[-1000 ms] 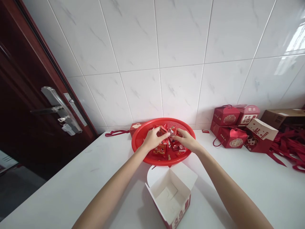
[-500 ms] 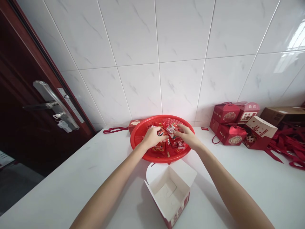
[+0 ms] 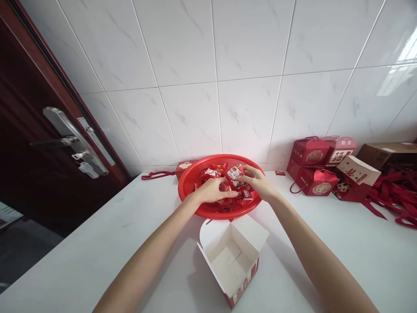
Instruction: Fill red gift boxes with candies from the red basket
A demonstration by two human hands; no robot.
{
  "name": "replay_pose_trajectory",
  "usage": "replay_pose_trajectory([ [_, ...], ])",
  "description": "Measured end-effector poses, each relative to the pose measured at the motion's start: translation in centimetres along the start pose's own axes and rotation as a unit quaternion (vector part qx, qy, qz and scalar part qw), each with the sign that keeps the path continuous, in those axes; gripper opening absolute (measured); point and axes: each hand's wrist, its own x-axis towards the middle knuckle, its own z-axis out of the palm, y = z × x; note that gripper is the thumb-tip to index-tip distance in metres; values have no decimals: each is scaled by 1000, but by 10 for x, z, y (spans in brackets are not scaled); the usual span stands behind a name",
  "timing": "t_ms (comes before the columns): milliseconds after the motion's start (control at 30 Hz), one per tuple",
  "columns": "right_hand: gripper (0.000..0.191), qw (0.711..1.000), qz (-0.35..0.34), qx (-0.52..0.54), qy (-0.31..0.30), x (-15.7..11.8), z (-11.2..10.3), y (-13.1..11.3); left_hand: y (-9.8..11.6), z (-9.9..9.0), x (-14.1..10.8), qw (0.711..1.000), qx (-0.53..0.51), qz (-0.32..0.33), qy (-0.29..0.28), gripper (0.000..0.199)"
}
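A round red plastic basket (image 3: 186,188) holds several small wrapped sweets, mostly red. Over its left half is my left hand (image 3: 211,190), thumb and fingers apart among the sweets, with no sweet visibly gripped. My right hand (image 3: 259,182) is at the basket's right side, its fingers closed on the edge of a white-and-red wrapped sweet (image 3: 235,172). Just in front of the basket stands an open gift box (image 3: 243,289), red outside and white inside, its flaps spread. Nothing lies on the visible part of its floor.
Closed red gift boxes (image 3: 311,152) are stacked at the right by the tiled wall, with red ribbons (image 3: 399,191) and a cardboard box (image 3: 384,154) beyond. Another red box (image 3: 182,167) with a ribbon sits behind the basket. A dark door (image 3: 29,182) is at the left.
My left hand has shifted slightly right and toward me, spreading its fingers and uncovering a sweet behind it. My right hand stays at the white-and-red sweet. The view has tilted slightly.
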Motion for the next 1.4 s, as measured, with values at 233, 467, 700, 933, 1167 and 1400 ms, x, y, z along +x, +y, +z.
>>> replay_pose_trajectory([
  [233,29,998,6,-39,-45,-1,-1,-2,-8,-1,12,970,-159,113,144,38],
  [467,52,999,25,18,16,1,-2,1,-12,-3,14,951,-196,106,212,32],
  [700,48,998,-4,64,26,0,0,0,-9,-4,12,960,-165,70,217,31],
  [933,48,997,8,55,53,-2,1,-3,-14,-10,14,959,-145,23,242,25],
  [1167,41,993,46,23,108,1,2,-1,-46,-41,14,966,210,-134,68,6],
  [1400,38,989,55,28,135,1,4,0,-53,-37,16,947,278,-134,-87,30],
])
